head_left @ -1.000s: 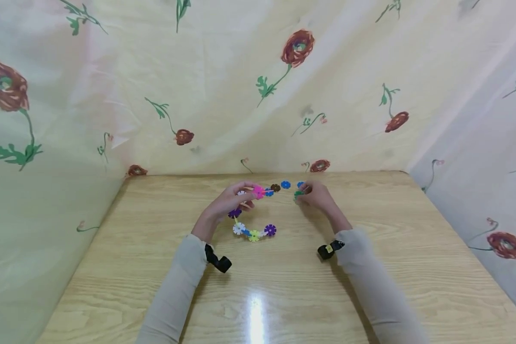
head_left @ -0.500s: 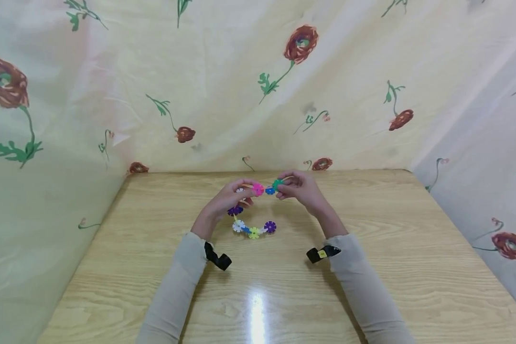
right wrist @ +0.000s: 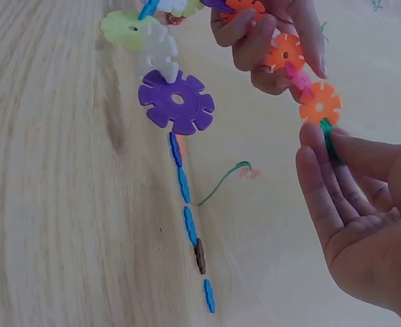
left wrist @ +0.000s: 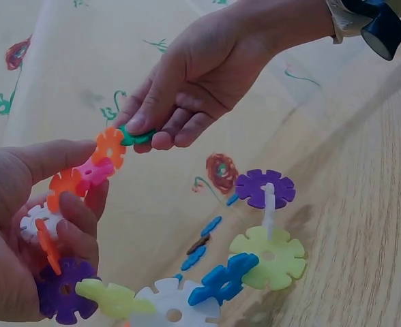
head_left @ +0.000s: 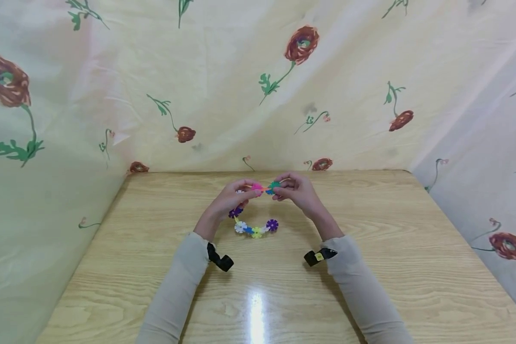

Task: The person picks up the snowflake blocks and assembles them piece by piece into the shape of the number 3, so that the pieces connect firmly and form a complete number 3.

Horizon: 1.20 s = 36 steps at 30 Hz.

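My left hand (head_left: 225, 203) grips a curved chain of slotted, flower-shaped plastic discs, its fingers around the orange, white and pink (left wrist: 93, 172) ones. From that hand the chain curls down through purple, yellow, white and blue discs to a purple end disc (right wrist: 176, 102). At the upper end sits an orange disc (right wrist: 320, 103). Between thumb and fingers, my right hand (head_left: 300, 195) pinches a green disc (left wrist: 138, 137). Its edge meets the orange disc's rim; how deep the slots engage cannot be told. Some chain discs are hidden by the left fingers.
Loose discs lie in a row at the table's far side: a brown one (right wrist: 200, 256) among several blue ones (right wrist: 189, 225). The wooden table (head_left: 370, 267) ends at a flower-patterned cloth (head_left: 223, 95) behind; cloth also hangs at both sides.
My right hand has moved left from beside the loose blue discs, bringing the green disc against the chain's orange end. The left hand stays nearly in place; the chain's lower end has shifted slightly.
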Each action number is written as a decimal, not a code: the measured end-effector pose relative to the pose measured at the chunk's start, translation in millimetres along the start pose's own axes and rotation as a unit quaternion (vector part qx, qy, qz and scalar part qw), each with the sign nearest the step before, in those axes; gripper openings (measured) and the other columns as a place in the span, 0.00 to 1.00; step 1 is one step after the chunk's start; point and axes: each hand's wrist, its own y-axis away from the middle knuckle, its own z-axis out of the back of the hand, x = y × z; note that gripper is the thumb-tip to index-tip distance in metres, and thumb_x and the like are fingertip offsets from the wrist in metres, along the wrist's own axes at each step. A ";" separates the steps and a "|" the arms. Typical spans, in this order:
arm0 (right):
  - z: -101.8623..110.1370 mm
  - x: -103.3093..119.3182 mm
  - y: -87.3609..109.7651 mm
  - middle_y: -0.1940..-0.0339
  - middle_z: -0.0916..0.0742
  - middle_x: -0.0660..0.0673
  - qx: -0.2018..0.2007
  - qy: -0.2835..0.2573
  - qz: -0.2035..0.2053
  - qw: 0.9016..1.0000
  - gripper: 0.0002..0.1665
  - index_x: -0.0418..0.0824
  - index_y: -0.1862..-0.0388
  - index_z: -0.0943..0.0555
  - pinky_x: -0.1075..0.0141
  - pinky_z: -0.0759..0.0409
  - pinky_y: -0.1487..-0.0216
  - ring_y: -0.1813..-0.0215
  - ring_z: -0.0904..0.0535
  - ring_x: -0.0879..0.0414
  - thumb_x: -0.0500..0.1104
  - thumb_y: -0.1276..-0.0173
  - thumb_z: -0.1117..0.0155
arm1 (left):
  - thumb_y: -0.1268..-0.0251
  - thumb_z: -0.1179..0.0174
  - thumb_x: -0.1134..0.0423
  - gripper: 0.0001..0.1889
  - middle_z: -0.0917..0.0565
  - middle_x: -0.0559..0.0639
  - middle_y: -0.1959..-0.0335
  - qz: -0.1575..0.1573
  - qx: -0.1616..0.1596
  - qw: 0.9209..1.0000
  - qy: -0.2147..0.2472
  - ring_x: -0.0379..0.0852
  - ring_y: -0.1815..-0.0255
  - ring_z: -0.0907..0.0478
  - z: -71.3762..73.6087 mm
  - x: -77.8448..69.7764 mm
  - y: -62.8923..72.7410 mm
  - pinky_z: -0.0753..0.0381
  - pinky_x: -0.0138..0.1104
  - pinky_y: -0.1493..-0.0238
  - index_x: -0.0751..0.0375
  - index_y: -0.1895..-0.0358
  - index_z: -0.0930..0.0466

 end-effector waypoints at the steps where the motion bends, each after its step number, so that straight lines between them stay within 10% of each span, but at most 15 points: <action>1: -0.7 0.2 0.1 0.66 0.10 0.49 -0.003 0.003 0.005 1.000 0.16 0.26 0.46 0.23 0.61 0.10 0.57 0.66 0.11 0.58 0.32 0.29 0.34 | 0.27 0.36 0.55 0.17 0.20 0.51 0.59 0.003 -0.005 1.000 0.001 0.41 0.71 0.27 -0.5 0.1 -0.1 0.25 0.35 0.67 0.58 0.42 0.19; 6: -3.9 0.4 0.2 0.59 0.10 0.37 -0.012 0.012 0.029 0.999 0.14 0.25 0.48 0.20 0.61 0.10 0.56 0.66 0.11 0.59 0.30 0.30 0.34 | 0.30 0.34 0.55 0.16 0.15 0.48 0.54 0.025 -0.029 0.999 0.016 0.43 0.61 0.16 -2.0 -0.2 -0.4 0.19 0.46 0.54 0.56 0.44 0.17; 15: -9.7 -1.8 -1.5 0.61 0.10 0.37 -0.017 -0.004 0.067 0.998 0.12 0.21 0.52 0.20 0.62 0.10 0.59 0.67 0.11 0.58 0.27 0.33 0.33 | 0.31 0.32 0.59 0.14 0.13 0.45 0.64 0.031 -0.041 0.998 0.044 0.40 0.67 0.16 -5.0 -2.6 -1.9 0.22 0.34 0.65 0.61 0.48 0.15; 28: -14.1 4.0 -0.6 0.61 0.10 0.35 -0.012 0.015 -0.024 1.000 0.15 0.27 0.46 0.22 0.49 0.12 0.50 0.63 0.09 0.49 0.36 0.27 0.35 | 0.31 0.32 0.56 0.16 0.14 0.50 0.55 0.017 -0.047 0.999 -0.014 0.54 0.54 0.15 -0.2 -1.5 -0.4 0.20 0.57 0.42 0.60 0.46 0.15; 36: 31.6 7.3 -7.9 0.45 0.17 0.24 -0.025 0.133 -0.056 0.989 0.25 0.31 0.38 0.22 0.46 0.13 0.47 0.51 0.13 0.37 0.50 0.21 0.41 | 0.33 0.31 0.56 0.15 0.13 0.48 0.59 0.038 -0.051 0.998 -0.014 0.52 0.56 0.15 3.0 -0.9 1.1 0.21 0.57 0.40 0.59 0.48 0.14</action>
